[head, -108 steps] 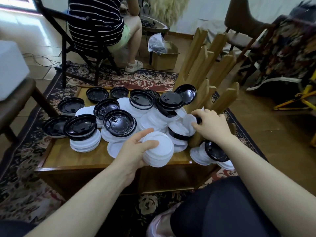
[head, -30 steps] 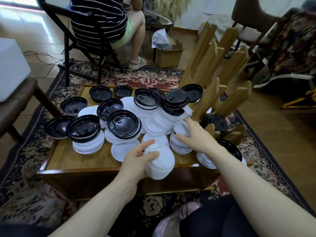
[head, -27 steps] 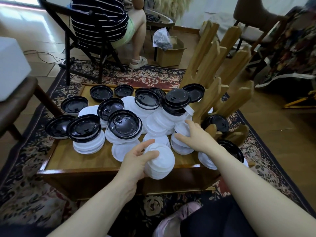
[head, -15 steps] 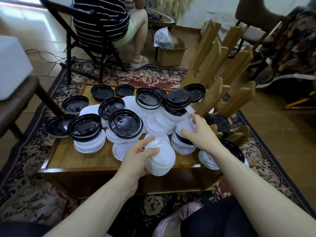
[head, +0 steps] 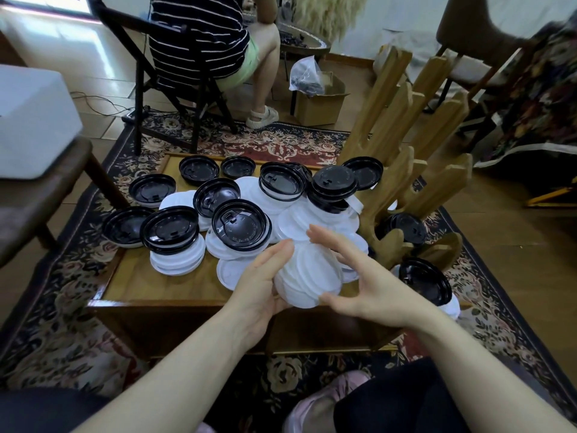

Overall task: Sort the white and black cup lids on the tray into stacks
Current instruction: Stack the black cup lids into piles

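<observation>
Over the near edge of the low wooden tray (head: 150,285), your left hand (head: 259,289) cups a tilted stack of thin white plastic cup lids (head: 307,276) from beneath, fingers curled round its side. Half a second ago your right hand (head: 359,276) was reaching into the pile; now it has come back to the stack, fingers spread over the far rim and thumb at the near edge. I cannot tell whether it is seating a fresh lid or only steadying. Either way, the white stack looks to be growing by one. On the tray, most of the work remains: round black plastic lids (head: 240,228) lie scattered, mostly upside down, over loose white lids (head: 178,260), with only short mixed piles. More black lids sit beside the slatted wooden rack (head: 402,170) at the right
</observation>
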The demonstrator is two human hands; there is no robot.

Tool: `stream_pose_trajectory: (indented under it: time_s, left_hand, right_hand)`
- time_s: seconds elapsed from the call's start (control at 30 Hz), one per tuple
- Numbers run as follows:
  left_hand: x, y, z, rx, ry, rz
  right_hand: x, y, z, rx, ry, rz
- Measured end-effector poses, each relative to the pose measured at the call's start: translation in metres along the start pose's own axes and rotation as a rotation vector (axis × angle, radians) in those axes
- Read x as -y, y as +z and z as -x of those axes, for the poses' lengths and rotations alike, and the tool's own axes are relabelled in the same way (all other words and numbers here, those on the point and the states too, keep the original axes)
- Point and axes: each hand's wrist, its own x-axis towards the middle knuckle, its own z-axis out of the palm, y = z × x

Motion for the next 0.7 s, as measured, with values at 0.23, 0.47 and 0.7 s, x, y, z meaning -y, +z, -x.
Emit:
stream_pose_trajectory:
  time_s: [0.23,0.47,0.7]
  left_hand:
    - [-0.001,-0.002,-0.001,0.004,0.031,0.05]
    - [0.001,-0.003,-0.005,-0.034,0.089,0.014]
    - [0.002,-0.003,-0.005,0.021,0.123,-0.074]
  right_hand:
    - [-0.002,0.005,-0.006,-0.035,0.071,-0.077]
    - [-0.003,0.012,-0.013,-0.15,0.203,0.04]
    - [-0.004,0.003,-0.011,0.028,0.096,0.065]
